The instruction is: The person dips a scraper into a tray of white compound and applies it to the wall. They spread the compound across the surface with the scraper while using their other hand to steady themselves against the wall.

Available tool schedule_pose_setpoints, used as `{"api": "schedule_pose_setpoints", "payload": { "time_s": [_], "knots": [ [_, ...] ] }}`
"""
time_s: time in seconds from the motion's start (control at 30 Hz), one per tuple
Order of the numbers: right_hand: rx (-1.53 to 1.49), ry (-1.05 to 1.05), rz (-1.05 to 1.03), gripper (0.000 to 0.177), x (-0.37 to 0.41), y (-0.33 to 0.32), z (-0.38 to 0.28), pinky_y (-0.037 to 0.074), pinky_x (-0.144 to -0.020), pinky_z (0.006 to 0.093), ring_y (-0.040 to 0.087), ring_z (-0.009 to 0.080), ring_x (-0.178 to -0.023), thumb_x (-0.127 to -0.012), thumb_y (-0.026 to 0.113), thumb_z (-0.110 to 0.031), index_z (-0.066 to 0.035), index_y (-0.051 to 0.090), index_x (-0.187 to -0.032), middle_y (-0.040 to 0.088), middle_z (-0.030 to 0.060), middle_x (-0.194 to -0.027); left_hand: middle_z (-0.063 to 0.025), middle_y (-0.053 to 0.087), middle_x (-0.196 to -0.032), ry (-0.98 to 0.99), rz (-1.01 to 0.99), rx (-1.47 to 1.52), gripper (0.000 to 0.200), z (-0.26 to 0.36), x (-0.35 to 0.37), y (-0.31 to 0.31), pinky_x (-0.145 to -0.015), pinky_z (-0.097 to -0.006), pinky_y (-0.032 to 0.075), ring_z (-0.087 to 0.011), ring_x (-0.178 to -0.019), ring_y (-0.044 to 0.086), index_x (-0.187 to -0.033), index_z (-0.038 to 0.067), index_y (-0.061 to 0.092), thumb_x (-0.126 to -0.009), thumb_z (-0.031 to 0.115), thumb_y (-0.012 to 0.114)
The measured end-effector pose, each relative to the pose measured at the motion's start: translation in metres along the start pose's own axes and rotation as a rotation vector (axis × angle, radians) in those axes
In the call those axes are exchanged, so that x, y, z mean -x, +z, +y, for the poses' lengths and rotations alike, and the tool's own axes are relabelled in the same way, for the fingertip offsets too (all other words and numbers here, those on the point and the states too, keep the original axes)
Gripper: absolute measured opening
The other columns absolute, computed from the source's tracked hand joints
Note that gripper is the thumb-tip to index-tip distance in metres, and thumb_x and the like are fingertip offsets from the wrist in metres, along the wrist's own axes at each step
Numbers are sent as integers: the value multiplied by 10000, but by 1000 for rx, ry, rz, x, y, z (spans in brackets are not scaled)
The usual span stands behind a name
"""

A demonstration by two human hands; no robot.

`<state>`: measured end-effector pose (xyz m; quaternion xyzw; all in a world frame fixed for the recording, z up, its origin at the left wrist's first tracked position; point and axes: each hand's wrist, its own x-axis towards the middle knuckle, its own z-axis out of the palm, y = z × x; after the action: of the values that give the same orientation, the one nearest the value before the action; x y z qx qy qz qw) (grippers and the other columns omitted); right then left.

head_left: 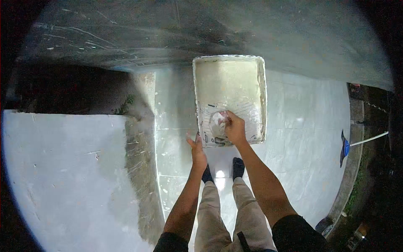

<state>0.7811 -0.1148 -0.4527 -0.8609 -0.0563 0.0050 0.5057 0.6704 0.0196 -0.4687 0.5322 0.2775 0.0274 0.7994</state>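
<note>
The pale tiled floor point(302, 126) carries a white, paint-smeared rectangular plastic tray point(228, 80) just ahead of the person's feet. Its long axis runs away from them, ribbed slope nearest. It looks stiff, light and slick, best gripped by the rim. The left hand point(197, 149) is spread loose at the near-left corner. The right hand point(235, 128) has its fingers clenched on a whitish crumpled wad point(218, 122) on the slope.

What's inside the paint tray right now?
The paint tray holds pale paint film at its far end and a ribbed slope nearer. The right hand grips a whitish lump on the slope; whatever lies under them is covered.
</note>
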Motion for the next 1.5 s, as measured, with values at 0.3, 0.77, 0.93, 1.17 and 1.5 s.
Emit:
{"api": "schedule_pose_setpoints", "payload": {
  "time_s": [0.3, 0.77, 0.93, 1.17, 1.5],
  "knots": [
    [39, 258, 247, 292, 43, 46, -33, 490, -754, 473, 632, 440, -857, -782, 516, 62, 9, 603, -1056, 650, 253, -885, -103, 317, -1442, -116, 95, 143, 672, 12, 4, 6, -1063, -400, 287, -220, -1274, 369, -1502, 196, 70, -995, 349, 484],
    [-63, 271, 354, 236, 51, 61, -15, 495, -750, 433, 657, 388, -816, -831, 577, 5, -2, 588, -1066, 663, 227, -863, -156, 221, -1506, -90, 81, 114, 737, 6, 4, 3, -1115, -455, 216, -275, -1358, 294, -1514, 209, 50, -975, 440, 496],
    [-114, 256, 398, 190, 45, 61, -20, 492, -745, 421, 656, 366, -792, -834, 566, -15, 2, 599, -1020, 658, 225, -860, -126, 176, -1544, -74, 33, 98, 738, -1, -1, -2, -1124, -498, 156, -279, -1403, 229, -1508, 258, 21, -970, 486, 472],
    [-348, 330, 370, 175, 44, 76, 30, 492, -771, 376, 653, 306, -830, -827, 596, -28, -5, 634, -996, 677, 188, -901, -96, 86, -1595, -63, -77, 35, 769, -8, -3, -12, -1125, -566, 81, -279, -1464, 94, -1511, 299, -67, -967, 568, 405],
    [-847, 396, 218, 202, 14, 44, -12, 519, -618, 276, 627, 151, -755, -843, 532, 60, -5, 600, -1023, 650, 90, -931, -138, 96, -1575, 189, -64, -64, 617, -10, -31, -43, -1163, -478, 90, -296, -1465, 63, -1519, 154, 104, -1025, 470, 294]
  ]
}}
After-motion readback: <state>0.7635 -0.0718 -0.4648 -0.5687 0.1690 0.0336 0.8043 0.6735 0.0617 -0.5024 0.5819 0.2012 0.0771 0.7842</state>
